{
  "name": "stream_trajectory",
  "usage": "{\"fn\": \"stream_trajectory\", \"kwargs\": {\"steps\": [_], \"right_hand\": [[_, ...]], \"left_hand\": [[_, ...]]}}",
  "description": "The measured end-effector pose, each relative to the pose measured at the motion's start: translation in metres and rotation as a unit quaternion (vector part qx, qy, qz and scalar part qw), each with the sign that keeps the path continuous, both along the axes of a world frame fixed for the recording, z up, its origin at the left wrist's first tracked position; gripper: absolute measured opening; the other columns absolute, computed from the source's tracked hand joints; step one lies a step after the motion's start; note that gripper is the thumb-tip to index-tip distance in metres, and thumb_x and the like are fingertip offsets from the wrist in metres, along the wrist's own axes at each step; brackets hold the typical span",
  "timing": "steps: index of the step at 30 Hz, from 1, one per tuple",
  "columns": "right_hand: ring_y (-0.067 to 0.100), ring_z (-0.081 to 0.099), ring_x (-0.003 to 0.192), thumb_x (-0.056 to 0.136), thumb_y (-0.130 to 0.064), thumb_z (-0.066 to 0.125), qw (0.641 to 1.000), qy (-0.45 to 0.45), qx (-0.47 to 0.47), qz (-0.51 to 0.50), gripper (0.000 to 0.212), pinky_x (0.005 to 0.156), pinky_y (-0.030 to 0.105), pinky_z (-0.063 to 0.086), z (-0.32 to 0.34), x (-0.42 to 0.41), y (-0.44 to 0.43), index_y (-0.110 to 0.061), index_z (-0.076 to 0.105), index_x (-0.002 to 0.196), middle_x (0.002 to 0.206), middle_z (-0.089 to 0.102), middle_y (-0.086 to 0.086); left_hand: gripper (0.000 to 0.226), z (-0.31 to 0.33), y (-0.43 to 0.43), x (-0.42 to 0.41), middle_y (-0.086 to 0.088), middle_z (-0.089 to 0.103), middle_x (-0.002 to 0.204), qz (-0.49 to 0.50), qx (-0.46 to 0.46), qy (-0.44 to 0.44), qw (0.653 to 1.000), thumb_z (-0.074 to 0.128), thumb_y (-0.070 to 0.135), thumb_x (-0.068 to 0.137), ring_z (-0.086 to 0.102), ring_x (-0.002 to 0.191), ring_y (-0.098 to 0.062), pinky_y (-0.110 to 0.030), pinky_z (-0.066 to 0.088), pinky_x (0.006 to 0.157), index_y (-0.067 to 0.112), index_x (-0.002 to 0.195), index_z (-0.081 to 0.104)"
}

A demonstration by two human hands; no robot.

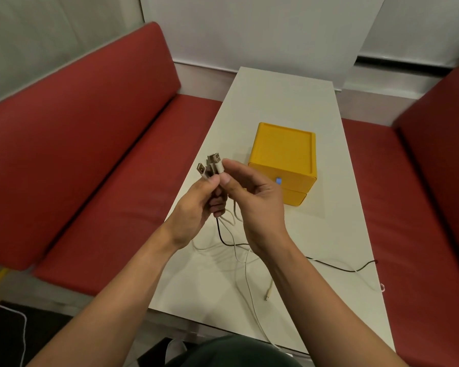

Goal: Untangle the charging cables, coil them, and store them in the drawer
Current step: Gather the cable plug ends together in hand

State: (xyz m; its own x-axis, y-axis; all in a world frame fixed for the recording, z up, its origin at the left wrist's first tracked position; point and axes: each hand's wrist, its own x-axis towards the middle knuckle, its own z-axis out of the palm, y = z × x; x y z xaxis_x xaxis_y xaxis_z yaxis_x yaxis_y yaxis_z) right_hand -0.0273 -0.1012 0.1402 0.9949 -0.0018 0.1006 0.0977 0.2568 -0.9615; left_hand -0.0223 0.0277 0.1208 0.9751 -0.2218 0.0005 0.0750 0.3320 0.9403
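My left hand [196, 207] grips a bunch of charging cables just below their USB plugs [210, 165], which stick up above my fingers. My right hand [252, 197] pinches one white plug at the top of the bunch between thumb and forefinger. The white cables [245, 271] and a black cable [337, 267] hang down from my hands and trail loosely across the white table [276, 102]. A small connector end [268, 294] lies on the table near its front. The yellow drawer box [284, 152] stands behind my hands, its two drawers closed.
Red cushioned benches [90, 154] run along both sides of the narrow table. The black cable's end reaches the table's right edge [374, 262]. A white cord [24, 329] lies on the dark floor at the lower left.
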Motion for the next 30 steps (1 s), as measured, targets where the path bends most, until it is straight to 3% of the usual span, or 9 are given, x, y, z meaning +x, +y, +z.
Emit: {"fn": "stream_trajectory", "kwargs": {"steps": [5,9,13,17,19,21,23,27,30], "right_hand": [[0.025,0.072,0.108,0.090,-0.008,0.076,1.000,-0.001,-0.004,0.030,0.024,0.086,0.038,0.060,-0.004,0.003,-0.002,-0.030,0.082,0.099,0.105,0.079,0.004],[0.024,0.072,0.111,0.089,-0.007,0.077,1.000,-0.006,0.014,0.027,0.028,0.095,0.040,0.057,-0.004,0.003,-0.001,-0.035,0.082,0.094,0.106,0.079,0.002],[0.007,0.073,0.099,0.087,-0.006,0.079,0.999,-0.033,-0.005,-0.002,0.028,0.087,0.025,0.056,-0.001,0.000,-0.001,-0.033,0.080,0.093,0.096,0.080,-0.009],[0.006,0.074,0.075,0.088,-0.001,0.077,0.999,-0.048,-0.011,-0.018,0.025,0.062,0.020,0.057,0.000,-0.002,0.000,-0.025,0.078,0.095,0.087,0.079,-0.012],[0.016,0.076,0.082,0.087,-0.004,0.079,0.998,-0.055,-0.021,-0.031,0.027,0.066,0.032,0.060,-0.006,-0.001,0.000,-0.029,0.081,0.096,0.093,0.080,-0.007],[0.018,0.074,0.103,0.087,-0.009,0.081,0.994,-0.081,-0.055,-0.046,0.030,0.082,0.042,0.060,-0.013,0.001,0.001,-0.037,0.082,0.098,0.102,0.080,-0.007],[0.017,0.071,0.113,0.090,-0.012,0.078,0.991,-0.105,-0.079,-0.036,0.029,0.089,0.046,0.059,-0.013,0.001,0.000,-0.038,0.081,0.102,0.109,0.079,-0.009],[0.011,0.075,0.092,0.093,-0.005,0.073,0.996,-0.075,-0.041,0.038,0.016,0.070,0.025,0.059,0.000,0.005,-0.009,-0.018,0.081,0.099,0.100,0.080,-0.001],[0.030,0.072,0.086,0.089,-0.009,0.079,0.995,-0.034,-0.033,0.087,0.012,0.072,0.048,0.062,0.002,0.018,-0.018,-0.012,0.080,0.100,0.097,0.078,0.012]], "left_hand": [[0.040,0.001,0.004,-0.003,0.004,0.034,0.070,-0.022,0.027,-0.016,0.999,0.034,0.050,0.100,0.030,0.063,-0.013,-0.032,0.029,0.065,0.015,0.082,0.043],[0.044,0.001,0.001,-0.005,0.005,0.033,0.071,-0.004,0.077,-0.036,0.996,0.033,0.053,0.102,0.029,0.064,-0.012,-0.031,0.031,0.064,0.021,0.116,0.060],[0.043,0.002,-0.001,-0.006,0.006,0.034,0.074,0.024,0.125,-0.062,0.990,0.037,0.065,0.100,0.031,0.064,-0.012,-0.037,0.030,0.064,0.032,0.110,0.062],[0.054,0.001,-0.001,-0.006,0.008,0.047,0.078,0.008,0.138,-0.050,0.989,0.040,0.072,0.095,0.040,0.070,-0.011,-0.037,0.035,0.070,0.028,0.118,0.063],[0.052,0.002,0.001,-0.005,0.007,0.058,0.089,-0.009,0.139,-0.047,0.989,0.038,0.070,0.096,0.046,0.073,-0.008,-0.033,0.038,0.072,0.033,0.120,0.064],[0.053,0.003,0.002,-0.005,-0.002,0.060,0.100,-0.021,0.135,-0.045,0.990,0.037,0.069,0.097,0.045,0.074,-0.008,-0.032,0.038,0.072,0.031,0.120,0.066],[0.053,0.004,0.002,-0.006,0.002,0.054,0.089,-0.015,0.131,-0.046,0.990,0.038,0.071,0.098,0.042,0.072,-0.009,-0.032,0.036,0.071,0.029,0.112,0.067],[0.048,0.006,0.005,-0.007,0.016,0.054,0.082,-0.003,0.157,-0.066,0.985,0.032,0.068,0.099,0.046,0.077,-0.007,-0.031,0.039,0.074,0.041,0.120,0.067],[0.046,0.006,0.005,-0.010,0.021,0.049,0.083,-0.029,0.171,-0.093,0.980,0.029,0.066,0.102,0.043,0.081,-0.008,-0.030,0.038,0.074,0.044,0.123,0.064]]}}
